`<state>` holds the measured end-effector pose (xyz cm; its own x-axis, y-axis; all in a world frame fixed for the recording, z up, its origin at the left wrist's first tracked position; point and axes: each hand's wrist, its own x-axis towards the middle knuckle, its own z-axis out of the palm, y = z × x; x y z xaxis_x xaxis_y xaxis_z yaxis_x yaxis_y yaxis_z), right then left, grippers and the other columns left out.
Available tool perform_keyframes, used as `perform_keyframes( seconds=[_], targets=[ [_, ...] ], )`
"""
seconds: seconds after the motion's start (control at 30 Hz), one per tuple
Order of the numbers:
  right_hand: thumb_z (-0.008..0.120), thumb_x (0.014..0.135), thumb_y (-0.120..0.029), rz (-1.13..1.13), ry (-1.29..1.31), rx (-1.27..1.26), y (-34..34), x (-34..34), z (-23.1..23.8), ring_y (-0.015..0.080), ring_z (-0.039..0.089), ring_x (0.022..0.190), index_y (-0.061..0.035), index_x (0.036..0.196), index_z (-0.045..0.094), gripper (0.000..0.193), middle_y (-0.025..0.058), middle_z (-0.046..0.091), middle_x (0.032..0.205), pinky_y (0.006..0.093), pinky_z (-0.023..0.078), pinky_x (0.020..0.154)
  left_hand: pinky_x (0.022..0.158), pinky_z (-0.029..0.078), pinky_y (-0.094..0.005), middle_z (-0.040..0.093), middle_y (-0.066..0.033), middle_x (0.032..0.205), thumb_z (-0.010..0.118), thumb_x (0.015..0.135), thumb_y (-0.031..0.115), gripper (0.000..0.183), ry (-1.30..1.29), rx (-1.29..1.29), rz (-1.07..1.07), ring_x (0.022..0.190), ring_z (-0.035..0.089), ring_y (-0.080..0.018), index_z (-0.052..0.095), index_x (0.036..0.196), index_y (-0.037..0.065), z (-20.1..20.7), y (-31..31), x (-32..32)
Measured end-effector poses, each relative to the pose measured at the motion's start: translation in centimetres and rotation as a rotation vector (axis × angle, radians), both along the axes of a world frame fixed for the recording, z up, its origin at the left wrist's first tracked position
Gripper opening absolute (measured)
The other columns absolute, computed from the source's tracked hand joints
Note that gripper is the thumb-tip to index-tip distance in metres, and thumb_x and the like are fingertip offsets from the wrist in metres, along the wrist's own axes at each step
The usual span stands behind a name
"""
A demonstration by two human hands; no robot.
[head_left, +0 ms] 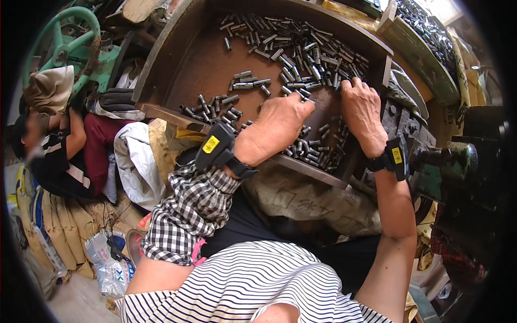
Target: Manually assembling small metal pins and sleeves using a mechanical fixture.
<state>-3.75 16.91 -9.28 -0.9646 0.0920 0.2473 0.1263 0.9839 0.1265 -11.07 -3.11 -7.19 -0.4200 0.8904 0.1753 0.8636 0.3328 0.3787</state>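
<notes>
A wide, shallow wooden tray (160, 54) lies in front of me with many small metal tubes (301, 54) in it, most of them heaped along the far and right sides. My left hand (283, 121) is over the middle of the tray with its fingers closed. Bits of metal tube show at its fingertips, but what lies inside the fingers is hidden. At the tray's right side, my right hand (360, 110) has its fingers curled down against the edge of the heap; its fingertips are mostly out of sight. Smaller groups of tubes (215, 107) lie at the near left and under my wrists.
A second tray full of metal pieces (425, 37) stands at the far right. Green-and-black machinery (447, 167) is close by my right arm. A green handwheel (62, 46) stands at the far left, near another person (67, 140). Stacked sacks (59, 231) line the left floor.
</notes>
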Motion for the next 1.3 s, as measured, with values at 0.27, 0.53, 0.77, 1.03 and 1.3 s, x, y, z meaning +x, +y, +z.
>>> perform_keyframes(
  seconds=[0.27,0.53,0.77,1.03,1.3],
  targets=[
    [0.068,0.071,-0.004,-0.02,0.129,-0.829,-3.9,6.7,3.9,0.038,0.059,0.072,0.0005,0.082,0.05,0.022,0.0195,0.058,0.078,0.0392,0.049,0.063,0.058,0.053,-0.0393,0.059,-0.0146,0.082,0.056,0.076,0.0,0.014,0.131,-0.166,0.0,0.07,0.064,-0.0325,0.054,0.09,0.005,0.4,0.9,0.3],
    [0.07,0.08,-0.006,-0.34,0.091,-1.938,-5.7,10.5,4.7,0.0082,0.061,0.065,0.0013,0.089,0.057,0.017,0.0033,0.063,0.079,0.0177,0.049,0.051,0.059,0.053,-0.0402,0.06,-0.015,0.079,0.058,0.079,0.005,0.013,0.137,-0.197,-0.012,0.071,0.064,-0.0331,0.053,0.091,0.004,-0.3,0.7,0.2],
    [0.07,0.08,-0.008,-0.108,0.101,-1.212,-5.0,10.9,3.5,0.008,0.059,0.06,0.0028,0.087,0.059,0.017,0.0033,0.062,0.077,0.0172,0.046,0.046,0.06,0.053,-0.04,0.061,-0.017,0.08,0.058,0.079,0.006,0.012,0.194,-0.276,0.011,0.069,0.064,-0.0329,0.052,0.088,0.002,-0.2,1.1,1.0],
    [0.068,0.085,-0.016,-0.412,0.139,-2.001,-5.0,10.9,3.7,0.0072,0.059,0.05,0.0021,0.091,0.062,0.021,0.0055,0.062,0.069,0.0169,0.042,0.041,0.049,0.047,-0.0274,0.058,-0.0072,0.072,0.055,0.091,0.014,0.016,-0.677,0.151,-0.095,0.058,0.06,-0.0143,0.05,0.099,0.001,0.3,1.1,2.6],
    [0.062,0.085,-0.01,-0.276,0.204,-1.649,-5.0,10.8,4.2,0.0075,0.054,0.044,0.002,0.094,0.062,0.015,0.0077,0.063,0.069,0.0192,0.04,0.038,0.042,0.04,-0.0166,0.057,-0.0008,0.071,0.053,0.094,0.02,0.018,-1.211,0.064,0.023,0.053,0.056,-0.0044,0.049,0.102,0.004,2.3,1.7,3.2]
  ],
)
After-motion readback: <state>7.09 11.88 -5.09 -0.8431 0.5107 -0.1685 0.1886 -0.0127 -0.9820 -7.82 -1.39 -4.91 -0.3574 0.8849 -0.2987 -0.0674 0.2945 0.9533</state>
